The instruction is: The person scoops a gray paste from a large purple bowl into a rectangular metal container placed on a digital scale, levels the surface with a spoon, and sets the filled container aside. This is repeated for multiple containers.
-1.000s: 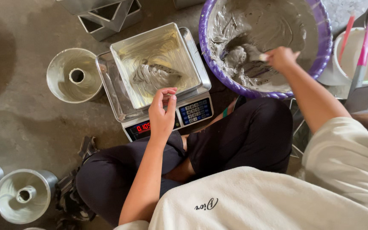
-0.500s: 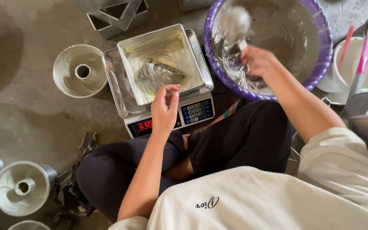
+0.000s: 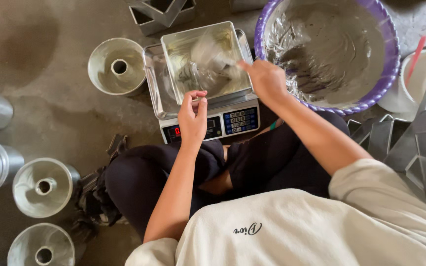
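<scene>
A square metal pan (image 3: 173,64) with grey batter in it sits on a digital kitchen scale (image 3: 223,120) on the floor. My left hand (image 3: 192,116) pinches the pan's near rim, fingers closed on the edge. My right hand (image 3: 267,81) holds a spoon (image 3: 210,54), blurred by motion, loaded with grey batter over the pan. A large purple-rimmed bowl (image 3: 385,83) smeared with grey batter stands to the right of the scale.
Several round metal tube moulds stand on the concrete floor: one (image 3: 117,66) left of the scale, others (image 3: 43,187) at the lower left. Square metal pans (image 3: 161,15) lie behind the scale, more metal pans (image 3: 420,148) at the right. A white bucket (image 3: 420,79) holds pink spatulas.
My right hand has lifted a spoonful of batter out of the purple bowl and swung it left over the square pan. My left hand stays on the pan's rim.
</scene>
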